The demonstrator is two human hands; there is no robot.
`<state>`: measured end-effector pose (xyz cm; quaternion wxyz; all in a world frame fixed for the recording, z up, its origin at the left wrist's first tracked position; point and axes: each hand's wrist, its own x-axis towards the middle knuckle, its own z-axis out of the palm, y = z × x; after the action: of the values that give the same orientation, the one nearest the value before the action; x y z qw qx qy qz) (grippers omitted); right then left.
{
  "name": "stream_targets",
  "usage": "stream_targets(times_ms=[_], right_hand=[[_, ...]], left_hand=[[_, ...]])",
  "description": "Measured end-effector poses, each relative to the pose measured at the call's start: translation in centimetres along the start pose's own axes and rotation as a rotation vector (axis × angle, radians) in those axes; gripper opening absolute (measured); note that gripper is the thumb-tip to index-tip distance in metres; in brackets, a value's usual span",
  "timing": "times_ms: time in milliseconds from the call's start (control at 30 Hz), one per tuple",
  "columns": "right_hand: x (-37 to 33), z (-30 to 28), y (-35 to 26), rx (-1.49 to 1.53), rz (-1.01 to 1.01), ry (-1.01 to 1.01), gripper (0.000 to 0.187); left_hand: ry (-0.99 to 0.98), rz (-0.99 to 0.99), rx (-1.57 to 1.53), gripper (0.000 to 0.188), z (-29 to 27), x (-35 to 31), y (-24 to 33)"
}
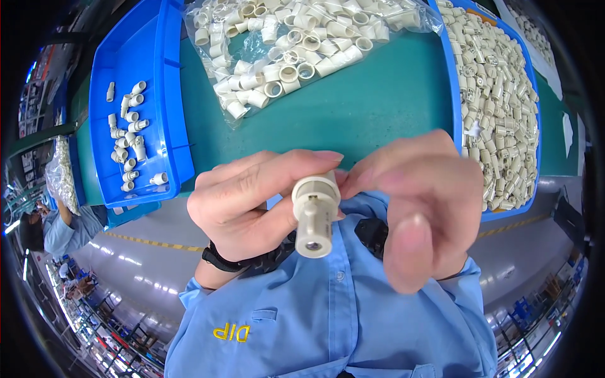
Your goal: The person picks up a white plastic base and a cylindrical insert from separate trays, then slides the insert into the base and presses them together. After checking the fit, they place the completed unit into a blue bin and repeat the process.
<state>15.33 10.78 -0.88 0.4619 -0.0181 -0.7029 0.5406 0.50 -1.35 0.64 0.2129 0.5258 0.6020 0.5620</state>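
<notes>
My left hand [242,198] is closed round a cream plastic cylindrical fitting [315,217], held in front of my chest. The fitting has a wider collar at its upper part, and its narrower end with a small dark centre tilts down. My right hand [419,201] is beside it, slightly blurred, with the thumb apart from the fingers. Its fingertips reach the fitting's right side near the collar; whether they touch it I cannot tell. Dark bands show at both wrists.
A blue tray [171,113] at the left holds several cream fittings. Beyond my hands, a clear bag [217,94] of short cream sleeves lies on the green tabletop [391,94]. Another blue tray [450,69] at the right is heaped with cream parts. A person [66,227] sits far left.
</notes>
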Motion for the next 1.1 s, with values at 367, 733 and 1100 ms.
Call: stream_targets(times_ms=[367,733,1100], right_hand=[[0.8,0.3,-1.1,0.186,0.466,-0.108,0.035],[0.8,-0.1,-0.8,0.260,0.604,-0.200,0.046],[0.7,-0.5,-1.0,0.228,0.676,-0.251,0.038]], left_hand=[[0.068,-0.032,-0.021,0.030,0.1,-0.3,-0.7],[0.044,0.018,0.034,0.033,0.3,-0.3,-0.8],[0.028,0.033,0.117,0.035,1.0,-0.2,-0.6]])
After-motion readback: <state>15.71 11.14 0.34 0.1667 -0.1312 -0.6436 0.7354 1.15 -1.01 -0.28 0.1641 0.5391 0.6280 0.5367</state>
